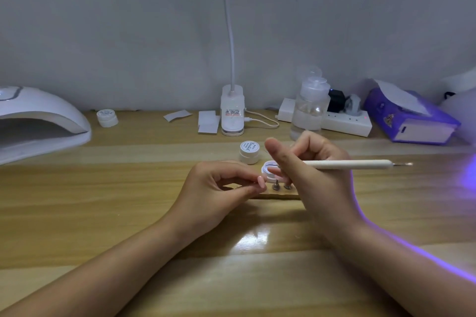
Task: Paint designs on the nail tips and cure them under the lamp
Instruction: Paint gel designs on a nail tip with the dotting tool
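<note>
Both bare forearms reach in from the 6 o'clock edge and converge toward the middle. The left hand [219, 188] lies at 9 o'clock of the right, fingers curled and pinching at its fingertips. The right hand [309, 172] is upright, thumb raised toward 12 o'clock, fingers curled in a grip.

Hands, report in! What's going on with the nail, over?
Left hand pinches pink nail tip. Right hand grips white pen. Nothing blocking the lamp.

Dim, soft-focus wide-angle view; violet glow from right, glare on table [247, 242].
</note>
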`<state>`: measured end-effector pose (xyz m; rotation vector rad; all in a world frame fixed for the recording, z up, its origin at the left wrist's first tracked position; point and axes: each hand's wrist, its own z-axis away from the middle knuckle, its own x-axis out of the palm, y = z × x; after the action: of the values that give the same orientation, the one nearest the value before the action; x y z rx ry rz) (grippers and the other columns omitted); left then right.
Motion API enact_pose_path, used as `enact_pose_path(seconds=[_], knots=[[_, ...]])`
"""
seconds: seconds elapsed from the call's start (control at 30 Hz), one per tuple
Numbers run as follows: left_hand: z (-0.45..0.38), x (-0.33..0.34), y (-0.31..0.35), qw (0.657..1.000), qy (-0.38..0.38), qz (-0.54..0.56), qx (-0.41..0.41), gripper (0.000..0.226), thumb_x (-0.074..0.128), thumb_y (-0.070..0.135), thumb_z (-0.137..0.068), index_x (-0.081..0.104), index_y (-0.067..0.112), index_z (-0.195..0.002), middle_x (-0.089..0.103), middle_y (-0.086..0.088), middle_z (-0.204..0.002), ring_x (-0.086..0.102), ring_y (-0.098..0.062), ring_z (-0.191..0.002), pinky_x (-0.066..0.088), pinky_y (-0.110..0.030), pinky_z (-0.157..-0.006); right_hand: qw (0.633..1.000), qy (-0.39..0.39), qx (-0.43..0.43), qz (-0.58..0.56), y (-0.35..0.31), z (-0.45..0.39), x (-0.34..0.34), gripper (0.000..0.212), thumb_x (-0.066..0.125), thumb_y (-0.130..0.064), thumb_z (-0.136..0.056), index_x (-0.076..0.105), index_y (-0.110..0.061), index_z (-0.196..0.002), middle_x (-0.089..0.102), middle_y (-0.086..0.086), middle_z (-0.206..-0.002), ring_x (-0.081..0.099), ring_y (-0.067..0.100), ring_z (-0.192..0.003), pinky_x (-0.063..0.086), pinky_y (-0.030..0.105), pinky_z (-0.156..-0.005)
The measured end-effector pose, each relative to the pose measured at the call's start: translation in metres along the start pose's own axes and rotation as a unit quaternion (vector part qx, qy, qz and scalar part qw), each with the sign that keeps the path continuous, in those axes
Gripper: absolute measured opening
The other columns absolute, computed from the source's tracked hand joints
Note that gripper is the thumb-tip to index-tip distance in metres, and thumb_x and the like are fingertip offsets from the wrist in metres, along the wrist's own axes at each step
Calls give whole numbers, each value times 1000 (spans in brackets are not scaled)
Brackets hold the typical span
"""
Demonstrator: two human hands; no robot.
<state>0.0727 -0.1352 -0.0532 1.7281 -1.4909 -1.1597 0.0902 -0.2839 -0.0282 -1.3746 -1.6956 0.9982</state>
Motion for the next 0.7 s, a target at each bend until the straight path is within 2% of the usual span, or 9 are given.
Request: enact_pose_path(seconds=[0.03,0.13,0.2,0.4,0.47,0.53,0.7], knots=[[0,1,0,1000,-6,-4,10,19,69,13,-68,73,1,-83,73,-7,-82,69,-16,-79,53,-23,-73,1000,1,-1,-2,-1,0,1,32,71,-39,-62,49,-19,-50,48,-4,-41,50,7,-41,50,28,-49],[0,1,0,999,-17,-14,31,21,68,13,-67,72,6,-86,71,0,-79,67,-8,-77,49,-18,-70,1000,6,-15,10,4,0,2,42,71,-20,-76,40,-16,-47,41,-8,-39,48,1,-40,42,15,-46],[0,1,0,999,-16,-16,33,22,68,13,-67,71,6,-87,71,1,-79,66,-7,-75,49,-17,-70,999,12,-14,37,8,-2,2,47,72,-16,-77,37,-17,-46,36,-9,-39,45,5,-42,39,17,-46],[0,3,-2,999,-13,-22,34,22,68,12,-68,72,4,-88,71,0,-79,66,-9,-76,50,-20,-71,999,-23,-21,41,11,-2,1,42,58,10,-76,34,-12,-49,43,-14,-35,49,-3,-36,34,8,-40],[0,3,-3,999,-15,-30,35,20,68,12,-68,73,4,-86,71,1,-78,65,-7,-75,49,-18,-70,999,-27,-21,32,12,-2,1,42,58,10,-75,35,-13,-48,43,-13,-35,51,-3,-37,34,8,-40],[1,3,-4,999,-11,-37,35,18,68,14,-67,73,6,-83,71,2,-77,64,-7,-74,48,-18,-69,999,-31,-22,33,11,-2,2,40,59,1,-70,37,-19,-44,46,-12,-36,52,-1,-38,35,9,-41],[1,2,-6,999,-7,-39,33,19,68,16,-67,74,6,-83,72,2,-78,65,-15,-76,50,-23,-70,999,-30,-22,27,10,-1,3,33,55,-5,-65,37,-20,-42,47,-11,-36,50,0,-37,35,10,-41]])
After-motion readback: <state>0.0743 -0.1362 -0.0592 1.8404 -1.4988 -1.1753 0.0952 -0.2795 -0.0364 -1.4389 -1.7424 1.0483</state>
